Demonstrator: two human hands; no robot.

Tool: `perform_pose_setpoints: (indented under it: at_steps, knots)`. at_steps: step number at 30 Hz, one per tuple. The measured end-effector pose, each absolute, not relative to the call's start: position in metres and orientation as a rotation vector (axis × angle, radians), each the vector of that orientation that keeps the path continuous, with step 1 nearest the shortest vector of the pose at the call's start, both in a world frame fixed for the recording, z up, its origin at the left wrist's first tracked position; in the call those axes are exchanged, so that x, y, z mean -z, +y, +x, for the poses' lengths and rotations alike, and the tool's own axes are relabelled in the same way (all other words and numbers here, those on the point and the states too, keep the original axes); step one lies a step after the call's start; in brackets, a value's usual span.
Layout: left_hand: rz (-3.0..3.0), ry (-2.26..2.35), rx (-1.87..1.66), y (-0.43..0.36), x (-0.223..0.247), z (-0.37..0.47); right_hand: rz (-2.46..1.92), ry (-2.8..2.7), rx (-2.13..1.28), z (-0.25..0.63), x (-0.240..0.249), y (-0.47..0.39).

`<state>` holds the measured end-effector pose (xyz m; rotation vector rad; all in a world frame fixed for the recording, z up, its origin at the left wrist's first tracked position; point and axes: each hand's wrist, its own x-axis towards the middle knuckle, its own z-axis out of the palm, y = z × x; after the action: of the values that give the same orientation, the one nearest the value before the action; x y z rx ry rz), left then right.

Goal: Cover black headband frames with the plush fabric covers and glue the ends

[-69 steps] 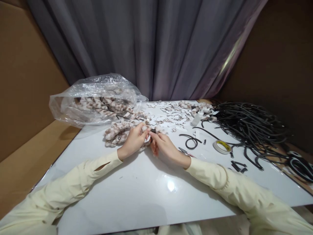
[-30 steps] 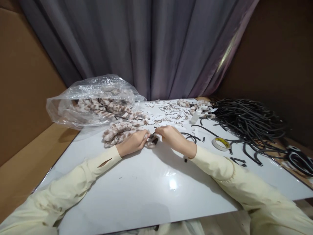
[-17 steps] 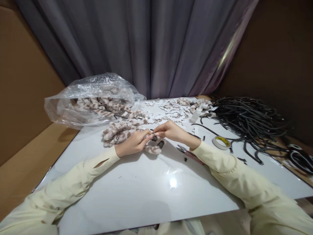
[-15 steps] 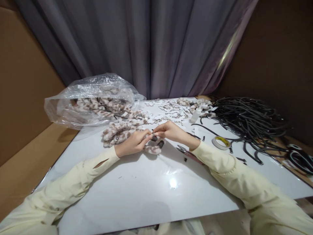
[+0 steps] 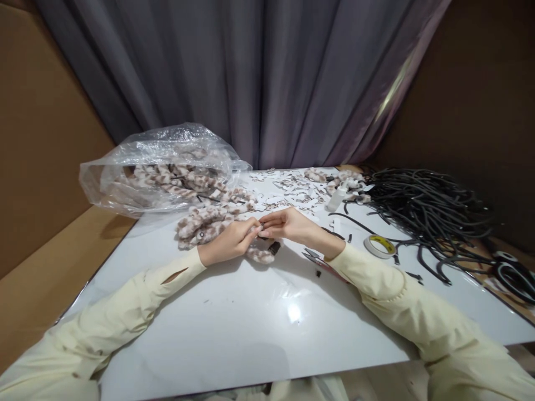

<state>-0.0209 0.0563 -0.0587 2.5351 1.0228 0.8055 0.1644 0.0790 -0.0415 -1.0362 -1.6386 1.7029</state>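
My left hand (image 5: pixel 229 241) is closed in a pinch on the end of a fluffy cream-and-brown spotted tube. A small dark piece shows between its fingertips and those of my right hand (image 5: pixel 290 227), which meets it from the right with thumb and fingers pinched together. Fingers hide most of this piece. Below the hands lies another furry tube end (image 5: pixel 259 255) with a dark ribbed tip (image 5: pixel 274 248). More of the furry tube (image 5: pixel 198 225) is coiled to the left, partly behind my left hand. Scissors (image 5: pixel 314 256) rest under my right forearm, blades pointing left.
A clear plastic bag (image 5: pixel 167 142) holding furry tubes stands back left. Paper scraps (image 5: pixel 288 186) litter the back middle. A small bottle (image 5: pixel 336 197), a tape roll (image 5: pixel 379 247) and a heap of black cords (image 5: pixel 430 200) lie right on the white table (image 5: pixel 200 345).
My right hand's fingers have shifted slightly around the small dark piece, lying flatter over it. My left hand keeps its pinch. The view has moved a little.
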Motion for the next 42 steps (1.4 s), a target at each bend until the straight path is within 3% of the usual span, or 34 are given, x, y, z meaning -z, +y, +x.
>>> perform_pose_setpoints:
  at_steps: [6, 16, 21, 29, 36, 42]
  knots:
    - [2.287, 1.088, -0.782, 0.05, 0.049, -0.015, -1.05, -1.728, -1.582, 0.163, 0.042, 0.078]
    - [1.784, 0.969, -0.391, 0.053, 0.039, -0.021, -0.935, -2.282, -0.716, 0.161, 0.048, 0.062]
    - [1.591, 0.96, -0.399, 0.051, 0.041, -0.018, -0.946, -2.359, -0.416, 0.16, 0.049, 0.052]
    - [1.969, 1.0, -0.493, 0.047, 0.064, -0.021, -0.935, -2.344, -0.571, 0.166, 0.06, 0.049]
    - [2.034, 0.981, -0.52, 0.045, 0.07, -0.02, -0.931, -2.054, -1.275, 0.173, 0.065, 0.057]
    - [2.065, 0.989, -0.52, 0.046, 0.075, -0.019, -1.151, -1.716, -1.565, 0.171, 0.06, 0.055]
